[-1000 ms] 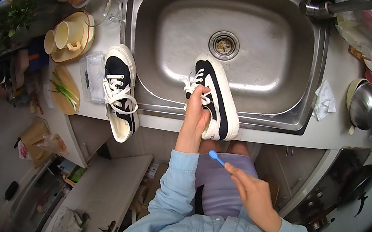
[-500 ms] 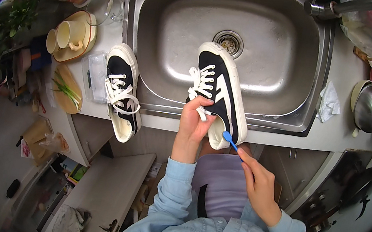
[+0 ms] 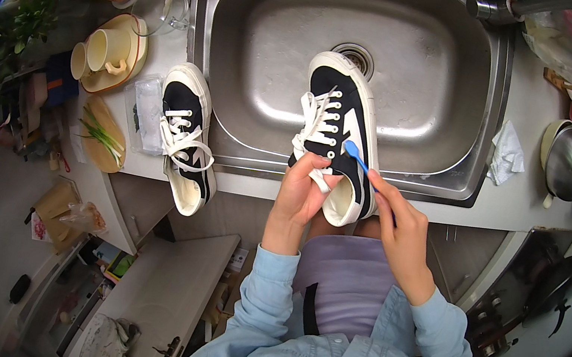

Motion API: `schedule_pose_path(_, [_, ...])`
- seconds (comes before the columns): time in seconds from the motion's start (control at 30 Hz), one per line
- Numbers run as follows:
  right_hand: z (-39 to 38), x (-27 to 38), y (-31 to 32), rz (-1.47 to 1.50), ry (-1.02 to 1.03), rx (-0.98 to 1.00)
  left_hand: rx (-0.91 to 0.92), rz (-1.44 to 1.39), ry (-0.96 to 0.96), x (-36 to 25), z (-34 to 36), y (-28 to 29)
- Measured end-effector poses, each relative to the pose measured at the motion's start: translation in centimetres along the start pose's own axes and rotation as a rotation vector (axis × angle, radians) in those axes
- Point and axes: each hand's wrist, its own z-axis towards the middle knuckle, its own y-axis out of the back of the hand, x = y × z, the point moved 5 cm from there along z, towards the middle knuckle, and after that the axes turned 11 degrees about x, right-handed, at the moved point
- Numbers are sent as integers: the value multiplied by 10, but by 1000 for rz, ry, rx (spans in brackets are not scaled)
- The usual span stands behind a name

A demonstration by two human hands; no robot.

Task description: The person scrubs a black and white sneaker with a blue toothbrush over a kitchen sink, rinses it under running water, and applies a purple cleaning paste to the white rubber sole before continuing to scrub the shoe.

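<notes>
Over the near edge of the steel sink (image 3: 252, 108) I hold a black and white sneaker (image 3: 330, 78), its toe pointing away from me. My left hand (image 3: 301, 190) grips it by the tongue and loose laces near the ankle opening. In my right hand (image 3: 402, 228) is a blue toothbrush (image 3: 360, 158), its head against the white stripe on the sneaker's side. The brush's bristles are hidden from this side. A matching sneaker (image 3: 189, 128) lies on the counter left of the sink, its heel past the front edge.
A tap (image 3: 497, 12) reaches in at the back right. On the left stand a glass mug (image 3: 161, 10) with another toothbrush, a tray with cream cups (image 3: 105, 51) and a board with green onions (image 3: 102, 138). Right of the sink are a crumpled tissue (image 3: 507, 156) and a metal bowl (image 3: 568, 165).
My right hand has moved forward and left, bringing the toothbrush from the sneaker's heel to its side stripe. The held sneaker has turned slightly more upright in view.
</notes>
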Motion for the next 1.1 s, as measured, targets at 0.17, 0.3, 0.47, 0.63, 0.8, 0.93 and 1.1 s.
schedule_pose_path(0.17, [-21, 4, 0, -117, -88, 197, 50, -38, -15, 1, -1, 9])
schedule_pose_path(0.3, [-16, 6, 7, 12, 4, -18, -10, 64, -13, 6, -4, 0])
schedule_pose_path(0.47, [-18, 2, 4, 35, -54, 94, -18, 103, -23, 6, -11, -4])
schedule_pose_path(0.63, [-3, 7, 24, -63, 55, 18, 28, 136, 50, 10, -21, -21])
schedule_pose_path(0.8, [42, -6, 50, -192, 102, -24, -28, 294, 89, 9, -19, -42])
schedule_pose_path(0.93, [23, -9, 31, -144, 165, 101, -48, 339, 0, 9, -17, -41])
schedule_pose_path(1.1, [30, -19, 57, -221, 115, -45, -163, 651, -39, 5, -24, -30])
